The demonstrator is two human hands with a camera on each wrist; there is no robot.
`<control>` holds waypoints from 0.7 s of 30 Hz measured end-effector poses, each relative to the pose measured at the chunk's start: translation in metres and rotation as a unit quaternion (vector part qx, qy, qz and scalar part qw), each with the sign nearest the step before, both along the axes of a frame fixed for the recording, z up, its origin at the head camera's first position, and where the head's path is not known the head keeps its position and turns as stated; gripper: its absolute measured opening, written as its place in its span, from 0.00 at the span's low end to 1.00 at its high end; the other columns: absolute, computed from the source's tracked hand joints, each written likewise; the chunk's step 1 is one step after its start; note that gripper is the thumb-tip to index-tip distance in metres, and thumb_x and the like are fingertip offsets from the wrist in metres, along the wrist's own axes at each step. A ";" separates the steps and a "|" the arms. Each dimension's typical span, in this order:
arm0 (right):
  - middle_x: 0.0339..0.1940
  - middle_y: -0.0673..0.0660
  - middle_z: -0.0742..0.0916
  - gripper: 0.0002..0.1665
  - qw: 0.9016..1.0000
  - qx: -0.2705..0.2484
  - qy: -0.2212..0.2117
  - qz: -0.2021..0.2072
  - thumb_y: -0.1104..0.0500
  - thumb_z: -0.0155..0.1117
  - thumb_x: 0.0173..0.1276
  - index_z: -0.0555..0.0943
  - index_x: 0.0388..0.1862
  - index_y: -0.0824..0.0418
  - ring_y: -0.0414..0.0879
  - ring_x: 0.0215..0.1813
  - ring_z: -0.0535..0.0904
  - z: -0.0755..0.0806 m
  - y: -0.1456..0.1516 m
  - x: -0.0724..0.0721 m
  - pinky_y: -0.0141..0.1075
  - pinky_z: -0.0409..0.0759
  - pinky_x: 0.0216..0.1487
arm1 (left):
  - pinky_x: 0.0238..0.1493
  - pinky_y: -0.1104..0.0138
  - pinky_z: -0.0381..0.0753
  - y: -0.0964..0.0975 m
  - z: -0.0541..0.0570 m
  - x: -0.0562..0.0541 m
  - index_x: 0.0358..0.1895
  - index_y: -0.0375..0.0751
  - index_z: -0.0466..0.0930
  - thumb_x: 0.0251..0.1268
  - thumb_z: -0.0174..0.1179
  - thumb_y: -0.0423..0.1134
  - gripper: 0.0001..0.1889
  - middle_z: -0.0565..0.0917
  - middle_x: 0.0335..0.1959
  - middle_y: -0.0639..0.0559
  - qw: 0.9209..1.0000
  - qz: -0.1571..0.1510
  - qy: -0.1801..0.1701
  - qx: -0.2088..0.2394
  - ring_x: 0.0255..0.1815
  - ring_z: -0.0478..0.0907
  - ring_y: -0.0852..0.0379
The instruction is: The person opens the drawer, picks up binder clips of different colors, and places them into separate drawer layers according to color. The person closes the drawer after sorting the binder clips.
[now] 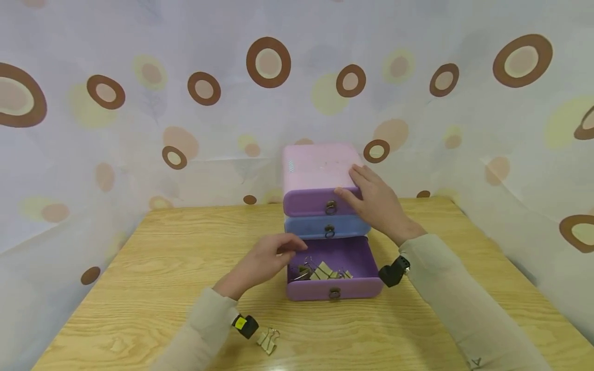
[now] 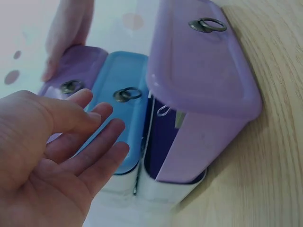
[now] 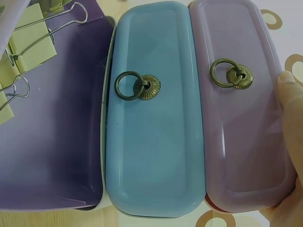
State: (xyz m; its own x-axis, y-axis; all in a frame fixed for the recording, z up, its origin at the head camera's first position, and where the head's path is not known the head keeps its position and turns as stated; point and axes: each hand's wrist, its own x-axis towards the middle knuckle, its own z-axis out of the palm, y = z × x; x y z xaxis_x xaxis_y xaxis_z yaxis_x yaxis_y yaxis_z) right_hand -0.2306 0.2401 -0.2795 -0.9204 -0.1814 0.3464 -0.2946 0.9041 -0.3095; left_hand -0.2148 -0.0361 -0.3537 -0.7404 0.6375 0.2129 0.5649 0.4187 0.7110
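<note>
A small three-drawer box (image 1: 317,165) with a pink top stands on the table, its bottom drawer (image 1: 306,292) pulled out. Several gold binder clips (image 1: 323,270) lie in that drawer. My left hand (image 1: 262,260) hovers at the drawer's left side, fingers loosely bent and holding nothing, as the left wrist view also shows. My right hand (image 1: 378,201) rests on the right side of the box top, thumb by the front edge of the purple top drawer (image 3: 241,142). Between the two purple drawers, the blue middle drawer (image 3: 156,156) is closed.
One gold binder clip (image 1: 267,341) lies on the wooden table (image 1: 185,257) near the front, beside the left wrist's camera. Ring pulls (image 1: 334,292) hang on the drawer fronts. A patterned cloth (image 1: 223,134) rises behind the table and at both sides.
</note>
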 end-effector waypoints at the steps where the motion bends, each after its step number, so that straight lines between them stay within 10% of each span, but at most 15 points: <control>1: 0.80 0.65 0.61 0.47 1.000 0.000 0.000 -0.001 0.36 0.49 0.76 0.58 0.77 0.69 0.61 0.81 0.52 0.000 0.001 0.000 0.56 0.54 0.81 | 0.60 0.64 0.83 -0.003 0.001 0.001 0.52 0.40 0.84 0.70 0.54 0.25 0.14 0.86 0.51 0.50 1.000 -0.001 0.002 0.006 0.56 0.82 0.56; 21: 0.79 0.66 0.62 0.47 1.000 0.000 0.009 0.001 0.36 0.50 0.76 0.58 0.77 0.69 0.62 0.81 0.53 0.002 0.003 -0.001 0.56 0.55 0.80 | 0.56 0.70 0.84 -0.059 0.006 0.034 0.54 0.46 0.82 0.70 0.58 0.29 0.14 0.86 0.51 0.55 0.997 -0.002 -0.055 0.051 0.54 0.83 0.56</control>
State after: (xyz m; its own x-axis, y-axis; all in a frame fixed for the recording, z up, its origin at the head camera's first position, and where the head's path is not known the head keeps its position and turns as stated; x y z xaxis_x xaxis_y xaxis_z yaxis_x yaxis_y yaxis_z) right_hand -0.2313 0.2432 -0.2774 -0.9138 -0.1838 0.3621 -0.3021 0.9036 -0.3037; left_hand -0.1805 -0.0953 -0.3480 -0.7604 0.6197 0.1944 0.4828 0.3390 0.8075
